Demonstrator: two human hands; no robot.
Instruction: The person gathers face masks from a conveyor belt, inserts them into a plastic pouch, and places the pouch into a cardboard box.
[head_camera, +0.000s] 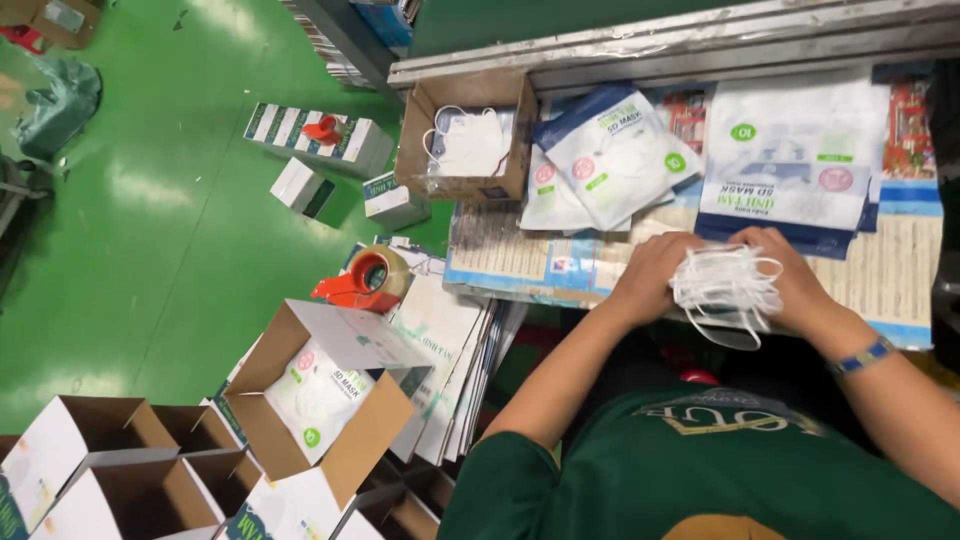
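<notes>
Both my hands hold one stack of white face masks (722, 290) with dangling ear loops, just above the near edge of the paper-covered table (900, 280). My left hand (648, 272) grips the stack's left side. My right hand (795, 272), with a blue band on its wrist, grips the right side. Directly beyond my hands lies a pile of white and blue mask pouches (790, 150). A few loose pouches (610, 150) lie to the left of that pile.
A small cardboard box (418, 150) with loose white masks sits at the table's left end. Below it are a red tape dispenser (365, 280), flat cartons (440, 345), an open carton (370, 440) holding a pouch, and empty open cartons (120, 470). Small boxes lie on the green floor (160, 250).
</notes>
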